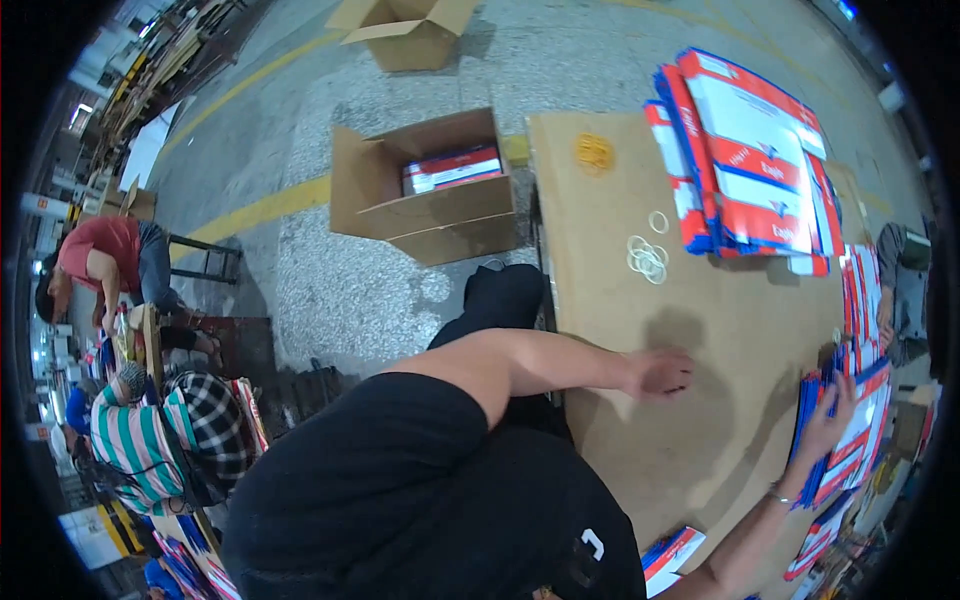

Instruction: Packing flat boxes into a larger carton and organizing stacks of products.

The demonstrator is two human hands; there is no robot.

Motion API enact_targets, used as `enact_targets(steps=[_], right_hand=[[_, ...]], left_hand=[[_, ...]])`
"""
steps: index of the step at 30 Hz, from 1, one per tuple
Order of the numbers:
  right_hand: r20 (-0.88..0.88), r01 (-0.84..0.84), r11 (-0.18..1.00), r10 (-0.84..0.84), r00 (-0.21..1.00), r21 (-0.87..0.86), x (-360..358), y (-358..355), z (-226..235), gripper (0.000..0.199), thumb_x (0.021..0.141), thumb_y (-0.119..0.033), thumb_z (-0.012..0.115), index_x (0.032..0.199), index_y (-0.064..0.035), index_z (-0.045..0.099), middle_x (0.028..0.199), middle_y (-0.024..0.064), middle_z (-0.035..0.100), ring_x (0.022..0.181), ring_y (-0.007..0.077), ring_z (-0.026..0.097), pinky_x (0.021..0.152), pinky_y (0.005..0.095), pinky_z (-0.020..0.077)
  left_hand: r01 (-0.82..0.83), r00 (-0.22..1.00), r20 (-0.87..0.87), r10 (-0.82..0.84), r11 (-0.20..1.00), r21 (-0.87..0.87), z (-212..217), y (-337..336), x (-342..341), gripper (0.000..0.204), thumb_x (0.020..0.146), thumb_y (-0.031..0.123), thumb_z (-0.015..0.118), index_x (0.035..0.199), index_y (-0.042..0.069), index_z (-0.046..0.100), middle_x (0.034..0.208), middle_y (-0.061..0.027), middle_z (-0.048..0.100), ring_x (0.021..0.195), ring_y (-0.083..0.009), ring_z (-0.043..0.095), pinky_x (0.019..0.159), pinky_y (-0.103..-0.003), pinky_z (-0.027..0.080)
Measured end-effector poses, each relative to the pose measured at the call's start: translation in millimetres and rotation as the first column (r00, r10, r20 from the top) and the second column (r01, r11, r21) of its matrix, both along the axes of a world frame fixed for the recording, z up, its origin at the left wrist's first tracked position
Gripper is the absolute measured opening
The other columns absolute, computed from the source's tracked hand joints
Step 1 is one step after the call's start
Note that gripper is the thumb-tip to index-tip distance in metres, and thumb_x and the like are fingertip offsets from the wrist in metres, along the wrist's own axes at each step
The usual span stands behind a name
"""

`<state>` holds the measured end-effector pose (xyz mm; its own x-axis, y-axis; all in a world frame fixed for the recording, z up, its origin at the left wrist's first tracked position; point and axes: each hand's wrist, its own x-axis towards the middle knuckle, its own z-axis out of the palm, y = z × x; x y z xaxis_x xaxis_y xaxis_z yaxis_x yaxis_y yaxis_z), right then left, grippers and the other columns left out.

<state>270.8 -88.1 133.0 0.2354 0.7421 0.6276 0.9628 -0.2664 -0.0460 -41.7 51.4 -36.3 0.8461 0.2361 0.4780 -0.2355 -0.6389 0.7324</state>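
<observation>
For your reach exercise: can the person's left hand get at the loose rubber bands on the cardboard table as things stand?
Probably yes. The left hand rests flat on the cardboard table, holding nothing, and bare board lies between it and the rubber bands.

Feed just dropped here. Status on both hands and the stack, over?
Left hand flat on bare cardboard tabletop, empty. Right hand gripping stack of flat cartons at its edge. Loose rubber bands lie apart; nothing in the way.

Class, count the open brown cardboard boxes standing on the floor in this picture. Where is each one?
2. One open box stands beside the table's far left corner, with printed packs inside. The other box stands farther away, at the picture's top edge. Others may lie out of view.
</observation>
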Motion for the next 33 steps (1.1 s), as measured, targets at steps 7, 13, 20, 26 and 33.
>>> enact_targets(steps=[7, 13, 20, 26, 33], right_hand=[[-0.039, -0.482, 0.834, 0.491, 0.870, -0.268, -265, 86, 50, 0.026, 0.082, -0.002, 0.061, 0.107, -0.0077, 0.067, 0.124, 0.0143, 0.058, 0.118, 0.0354, 0.052, 0.100, 0.0445, 0.0394], [-0.356, -0.660, 0.712, 0.568, 0.742, -0.238, -352, 134, -21, 0.030, 0.078, -0.001, 0.065, 0.108, -0.0084, 0.066, 0.125, 0.0136, 0.055, 0.121, 0.0355, 0.050, 0.100, 0.0448, 0.0405], [-0.339, -0.691, 0.650, 0.603, 0.722, -0.316, -412, 285, -81, 0.048, 0.082, -0.009, 0.066, 0.128, -0.0079, 0.055, 0.140, 0.0180, 0.044, 0.130, 0.0371, 0.041, 0.106, 0.0445, 0.0355], [-0.295, -0.678, 0.670, 0.611, 0.735, -0.301, -408, 333, -100, 0.052, 0.082, -0.009, 0.064, 0.132, -0.0081, 0.052, 0.145, 0.0210, 0.038, 0.136, 0.0386, 0.034, 0.111, 0.0455, 0.0287], [-0.404, -0.690, 0.625, 0.562, 0.722, -0.365, -414, 341, -95, 0.046, 0.083, -0.004, 0.056, 0.129, -0.0061, 0.053, 0.147, 0.0220, 0.034, 0.137, 0.0411, 0.030, 0.112, 0.0479, 0.0249]], left_hand=[[-0.050, 0.993, 0.096, 0.071, 0.978, -0.202, 29, -9, -35, 0.015, 0.082, 0.015, 0.063, 0.094, 0.007, 0.061, 0.102, -0.0115, 0.058, 0.100, -0.0332, 0.054, 0.083, -0.042, 0.046], [-0.750, 0.658, 0.069, 0.750, 0.661, -0.030, 77, 134, -247, 0.021, 0.073, 0.008, 0.064, 0.093, 0.004, 0.060, 0.098, -0.0141, 0.060, 0.091, -0.0364, 0.058, 0.080, -0.046, 0.046], [-0.831, 0.118, -0.732, 0.671, 0.471, 0.297, -56, 238, -431, 0.054, 0.097, 0.045, 0.038, 0.089, 0.000, 0.068, 0.093, -0.0255, 0.066, 0.089, -0.0429, 0.063, 0.081, -0.051, 0.049], [-0.744, 0.173, -0.862, 0.477, 0.637, 0.203, -125, 189, -414, 0.042, 0.092, 0.039, 0.049, 0.112, 0.005, 0.062, 0.108, -0.0240, 0.062, 0.105, -0.0409, 0.059, 0.089, -0.048, 0.048], [-0.885, 0.095, -0.900, 0.425, 0.451, 0.119, -259, 254, -403, 0.050, 0.091, 0.033, 0.053, 0.132, 0.005, 0.045, 0.125, -0.0283, 0.047, 0.114, -0.0430, 0.051, 0.096, -0.049, 0.043]])
